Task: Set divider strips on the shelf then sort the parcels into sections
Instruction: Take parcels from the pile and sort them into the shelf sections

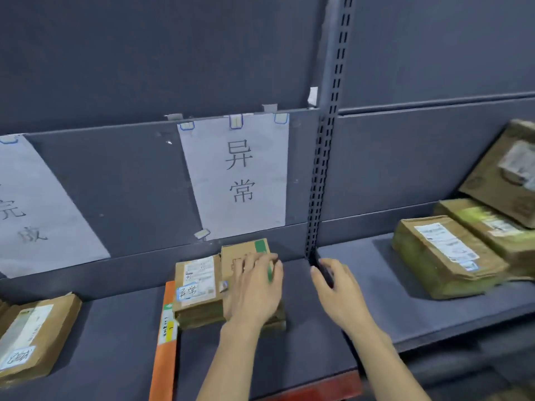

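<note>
The left hand [256,287] lies flat, fingers straight, pressing on a small brown parcel [246,256] atop a stack [199,293] near the shelf's back panel. The right hand [335,287] curls loosely round a dark strip [325,273] at the slotted upright [321,180]; its grip is blurred. An orange divider strip [166,337] lies just left of the stack. Bare shelf [115,342] spreads toward another parcel [31,331] far left; more parcels [445,256] sit right, past the upright.

A paper sign [236,172] on the shelf's back panel, above the left hand [254,287], reads 异常. A handwritten sticker [187,291] on the parcel [197,285] beside that hand repeats 异常. Far left, another sign [31,209] reads 完成.
</note>
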